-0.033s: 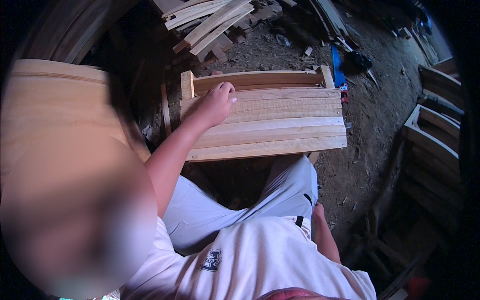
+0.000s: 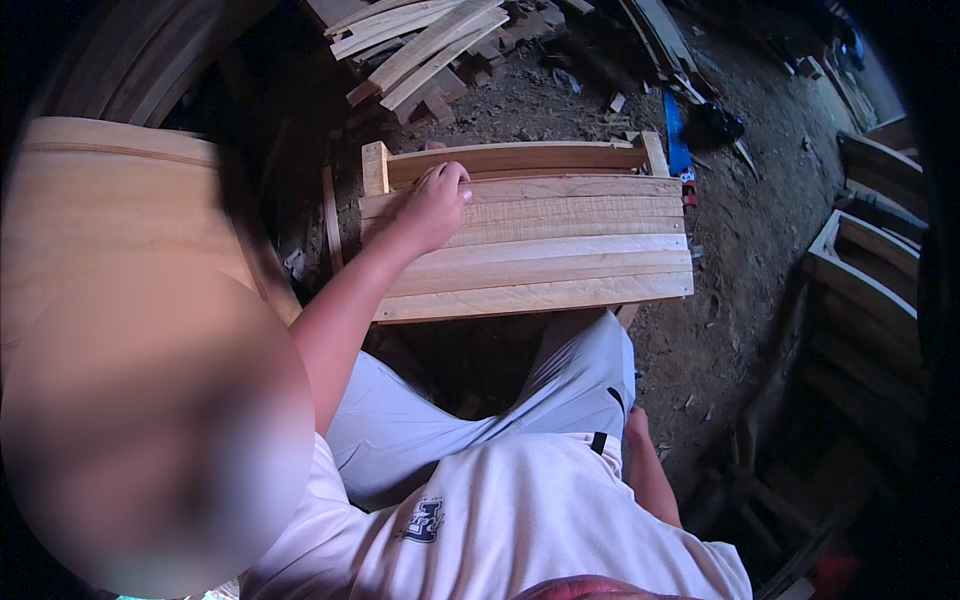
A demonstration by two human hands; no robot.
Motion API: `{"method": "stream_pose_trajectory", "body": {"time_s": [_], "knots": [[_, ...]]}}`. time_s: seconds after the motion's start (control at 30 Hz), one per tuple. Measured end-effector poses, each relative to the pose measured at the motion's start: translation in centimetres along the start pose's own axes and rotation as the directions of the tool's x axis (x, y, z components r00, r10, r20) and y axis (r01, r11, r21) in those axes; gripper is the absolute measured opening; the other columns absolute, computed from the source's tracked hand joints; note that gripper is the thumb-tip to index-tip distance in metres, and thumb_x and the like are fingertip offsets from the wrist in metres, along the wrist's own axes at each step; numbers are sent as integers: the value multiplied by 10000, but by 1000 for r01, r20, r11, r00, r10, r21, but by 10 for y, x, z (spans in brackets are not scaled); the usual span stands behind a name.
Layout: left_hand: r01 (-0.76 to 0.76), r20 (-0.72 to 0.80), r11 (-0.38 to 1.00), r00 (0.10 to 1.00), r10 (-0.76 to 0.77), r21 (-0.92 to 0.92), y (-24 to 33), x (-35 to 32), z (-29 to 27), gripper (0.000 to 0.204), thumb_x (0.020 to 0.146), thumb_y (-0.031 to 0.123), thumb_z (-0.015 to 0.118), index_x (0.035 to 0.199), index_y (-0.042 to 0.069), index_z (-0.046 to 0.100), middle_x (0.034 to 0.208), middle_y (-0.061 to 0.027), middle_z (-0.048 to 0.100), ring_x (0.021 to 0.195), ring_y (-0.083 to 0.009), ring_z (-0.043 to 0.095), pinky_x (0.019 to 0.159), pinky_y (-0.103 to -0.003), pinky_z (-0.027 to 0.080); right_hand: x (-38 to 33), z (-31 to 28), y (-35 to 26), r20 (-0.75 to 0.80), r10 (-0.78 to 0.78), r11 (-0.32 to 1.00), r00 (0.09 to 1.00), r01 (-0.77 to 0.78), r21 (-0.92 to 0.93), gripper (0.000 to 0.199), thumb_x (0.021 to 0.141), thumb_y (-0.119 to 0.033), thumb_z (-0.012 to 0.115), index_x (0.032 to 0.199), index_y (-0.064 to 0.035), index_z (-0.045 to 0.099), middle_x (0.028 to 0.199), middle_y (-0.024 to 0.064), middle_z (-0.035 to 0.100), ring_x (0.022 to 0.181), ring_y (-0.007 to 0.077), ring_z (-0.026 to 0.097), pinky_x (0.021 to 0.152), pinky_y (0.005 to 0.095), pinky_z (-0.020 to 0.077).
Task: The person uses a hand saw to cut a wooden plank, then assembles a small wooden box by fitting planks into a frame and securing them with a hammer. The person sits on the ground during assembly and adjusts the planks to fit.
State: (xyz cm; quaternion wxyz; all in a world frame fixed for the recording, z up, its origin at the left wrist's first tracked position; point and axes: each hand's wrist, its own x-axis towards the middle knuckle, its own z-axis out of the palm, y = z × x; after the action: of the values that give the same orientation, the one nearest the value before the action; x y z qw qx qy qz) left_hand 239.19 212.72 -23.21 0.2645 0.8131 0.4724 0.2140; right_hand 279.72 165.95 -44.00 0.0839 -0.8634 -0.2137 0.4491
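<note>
In front of my knees stands a wooden frame (image 2: 540, 242) with pale slats laid side by side across its top. Small posts rise at its two far corners, and a gap shows between the slats and the far rail (image 2: 520, 155). My left hand (image 2: 428, 212) lies on the slats left of the middle, its fingers curled over the far edge of the farthest slat (image 2: 580, 187). Low beside my right thigh hangs my right hand (image 2: 637, 425); its fingers are hidden behind the trouser leg.
A large pale wooden panel (image 2: 110, 210) stands at left. Beyond the frame, loose boards (image 2: 430, 45) are piled on the dirt floor (image 2: 745, 240). A blue strip (image 2: 676, 135) and a black bundle (image 2: 722, 121) lie far right. More wooden frames (image 2: 865, 255) line the right side.
</note>
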Motion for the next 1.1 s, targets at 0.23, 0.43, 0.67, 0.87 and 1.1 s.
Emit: {"method": "stream_pose_trajectory", "body": {"time_s": [0.23,0.43,0.67,0.87,1.1], "knots": [[-172,-428,965,870,242,197,27,28,-52,115,994,107,529,1053,34,594,1021,-186,652,1009,-393,617,879,-487,482,10,4,22,22,4,998,1000,-5,55,380,841,-193,748,1162,9,735,1055,145,769,973,210,710,839,351,528],[-44,-528,994,844,92,104,3,25,-103,204,1054,166,507,1173,25,595,1081,-174,677,1000,-310,667,882,-403,510,7,4,20,66,6,979,998,-20,204,367,821,-157,758,1144,16,738,1051,142,769,966,204,704,847,349,526],[0,-533,996,845,50,94,-8,35,-105,213,1052,174,514,1152,12,610,1046,-182,690,997,-325,664,882,-401,502,5,3,30,-50,28,994,998,-33,-104,290,856,-123,728,1120,-8,759,1023,121,764,955,204,700,843,353,541],[0,-351,994,936,38,106,2,10,-88,181,1027,148,500,1090,26,618,1065,-205,663,1029,-400,623,893,-473,486,-6,-35,-69,73,119,767,990,-138,627,611,978,-581,555,1240,-38,655,1070,97,710,958,197,649,797,354,510],[-77,127,987,990,60,138,102,-44,-25,401,987,396,601,1104,13,621,1086,-188,636,1036,-390,610,919,-494,473,-112,-16,-169,-91,-462,880,882,442,-176,747,926,-456,678,1518,-71,437,1469,275,490,1391,415,441,1131,496,362]]}}
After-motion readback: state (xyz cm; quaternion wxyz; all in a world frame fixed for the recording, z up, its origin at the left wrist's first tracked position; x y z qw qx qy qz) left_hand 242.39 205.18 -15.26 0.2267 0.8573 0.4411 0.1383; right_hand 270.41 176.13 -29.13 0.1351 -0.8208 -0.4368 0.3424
